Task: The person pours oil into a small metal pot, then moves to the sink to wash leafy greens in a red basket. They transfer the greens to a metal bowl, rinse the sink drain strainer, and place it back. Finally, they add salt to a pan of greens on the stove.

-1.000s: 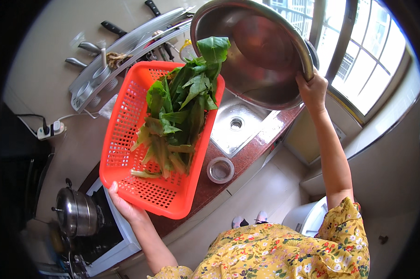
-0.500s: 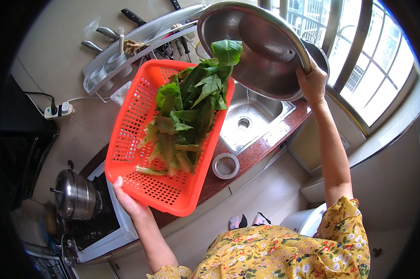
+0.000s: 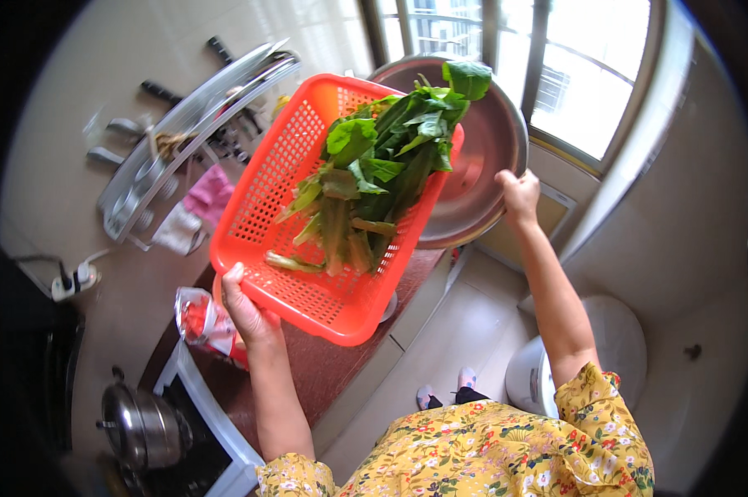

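My left hand (image 3: pixel 250 305) grips the near left corner of a red plastic colander basket (image 3: pixel 281 189), thumb over its rim. Inside lies a heap of leafy greens (image 3: pixel 390 149) with pale cut stalks toward the near end; some leaves stick out over the far right rim. My right hand (image 3: pixel 519 197) is closed on the right rim of a large metal basin (image 3: pixel 483 157). The basin is partly behind the basket, whose right edge overlaps it. Both are held above the counter (image 3: pixel 324 377), and together they hide the sink.
A wall rack (image 3: pixel 200 137) with several knives and utensils is at upper left. Pink and white cloths (image 3: pixel 200 205) hang below it. A red-and-white plastic package (image 3: pixel 206 321) lies on the counter. A metal pot (image 3: pixel 146 427) stands on the stove; a white bin (image 3: pixel 527 377) is at right.
The basin has come down and left, now behind the basket, and it covers the sink. The basket shifts slightly right and up in view. My view has turned, revealing the package and cloths.
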{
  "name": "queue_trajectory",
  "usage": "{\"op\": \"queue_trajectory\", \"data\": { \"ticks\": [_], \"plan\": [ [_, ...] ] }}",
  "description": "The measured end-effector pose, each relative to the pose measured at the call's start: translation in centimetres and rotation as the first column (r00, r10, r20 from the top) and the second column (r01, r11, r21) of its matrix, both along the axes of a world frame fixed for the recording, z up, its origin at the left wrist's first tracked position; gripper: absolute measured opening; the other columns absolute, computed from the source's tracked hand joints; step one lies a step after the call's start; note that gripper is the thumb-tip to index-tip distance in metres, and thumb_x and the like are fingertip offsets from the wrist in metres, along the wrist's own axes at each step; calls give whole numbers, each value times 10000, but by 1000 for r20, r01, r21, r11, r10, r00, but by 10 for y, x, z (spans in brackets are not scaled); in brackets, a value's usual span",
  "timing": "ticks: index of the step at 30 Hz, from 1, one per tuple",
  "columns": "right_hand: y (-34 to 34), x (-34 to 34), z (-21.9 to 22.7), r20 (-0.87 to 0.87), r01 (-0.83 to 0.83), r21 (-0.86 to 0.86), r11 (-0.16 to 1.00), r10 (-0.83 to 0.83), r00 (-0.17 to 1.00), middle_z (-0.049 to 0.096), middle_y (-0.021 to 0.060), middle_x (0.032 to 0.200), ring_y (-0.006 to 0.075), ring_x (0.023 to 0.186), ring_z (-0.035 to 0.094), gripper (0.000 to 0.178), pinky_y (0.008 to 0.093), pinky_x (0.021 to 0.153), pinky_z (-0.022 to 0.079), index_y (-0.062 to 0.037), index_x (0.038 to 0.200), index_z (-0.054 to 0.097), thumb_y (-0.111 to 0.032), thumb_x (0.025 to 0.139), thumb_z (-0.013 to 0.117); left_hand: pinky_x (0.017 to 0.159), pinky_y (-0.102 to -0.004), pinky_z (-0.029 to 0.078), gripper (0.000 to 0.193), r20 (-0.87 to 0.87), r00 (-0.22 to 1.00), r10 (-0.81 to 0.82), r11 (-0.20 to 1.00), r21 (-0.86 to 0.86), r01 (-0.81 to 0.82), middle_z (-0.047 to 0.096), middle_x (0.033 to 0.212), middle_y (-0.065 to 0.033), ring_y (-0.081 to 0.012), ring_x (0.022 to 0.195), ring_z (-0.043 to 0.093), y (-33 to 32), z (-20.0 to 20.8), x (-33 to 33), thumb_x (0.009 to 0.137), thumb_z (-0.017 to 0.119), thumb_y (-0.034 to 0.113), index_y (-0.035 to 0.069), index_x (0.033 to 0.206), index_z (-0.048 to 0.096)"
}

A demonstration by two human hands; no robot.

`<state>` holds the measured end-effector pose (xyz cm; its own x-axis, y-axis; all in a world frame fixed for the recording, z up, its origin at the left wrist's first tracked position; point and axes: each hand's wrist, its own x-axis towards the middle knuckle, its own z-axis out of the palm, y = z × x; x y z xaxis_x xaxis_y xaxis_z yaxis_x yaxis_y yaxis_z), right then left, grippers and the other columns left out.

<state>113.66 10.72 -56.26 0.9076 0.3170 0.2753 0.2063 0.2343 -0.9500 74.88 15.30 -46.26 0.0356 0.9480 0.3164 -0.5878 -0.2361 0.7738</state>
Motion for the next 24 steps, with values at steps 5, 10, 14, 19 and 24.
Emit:
{"op": "queue_trajectory", "data": {
  "ticks": [5, 10, 14, 19, 24],
  "plan": [
    [-107, -25, -45, -377, -78, 149, 986, 130, 917, 489, 37, 583, 124, 493, 454, 184, 276, 423, 374, 30, 695, 509, -92, 593, 602, 717, -306, 474, 331, -29, 943, -332, 943, -8, 332, 564, 903, -99, -188, 789, 573, 10, -18, 86, 736, 513, 154, -44, 1001, 497],
    [-238, -63, -68, -548, 110, 197, 974, 17, 836, 524, 55, 640, 139, 525, 496, 147, 270, 481, 404, 48, 765, 527, -32, 644, 545, 697, -275, 480, 231, -5, 790, -613, 784, -126, 608, 573, 853, -72, -149, 744, 573, -41, -54, 190, 722, 518, 55, -15, 942, 513],
    [-341, -99, -84, -647, 334, 92, 938, -199, 736, 567, 107, 799, 173, 709, 538, 249, 289, 640, 439, 95, 879, 527, -9, 653, 527, 673, -249, 468, 170, -4, 561, -828, 544, -246, 802, 585, 828, -63, -135, 699, 566, -111, -96, 248, 729, 518, 36, -4, 894, 522],
    [-445, -135, -125, -699, 607, -8, 794, -439, 565, 554, 58, 672, 163, 598, 537, 126, 275, 561, 431, 21, 764, 558, -11, 642, 551, 692, -256, 460, 183, -38, 298, -954, 290, -370, 883, 589, 845, -80, -144, 727, 566, -206, -149, 301, 730, 530, 40, -17, 904, 528],
    [-510, -178, -191, -748, 785, -54, 617, -546, 378, 547, 25, 672, 141, 615, 513, 79, 265, 595, 404, -35, 679, 549, -34, 610, 587, 721, -272, 453, 223, -263, -23, -965, 108, -476, 873, 568, 915, -76, -138, 801, 548, -280, -216, 333, 783, 531, 115, -11, 966, 501]
  ]
}}
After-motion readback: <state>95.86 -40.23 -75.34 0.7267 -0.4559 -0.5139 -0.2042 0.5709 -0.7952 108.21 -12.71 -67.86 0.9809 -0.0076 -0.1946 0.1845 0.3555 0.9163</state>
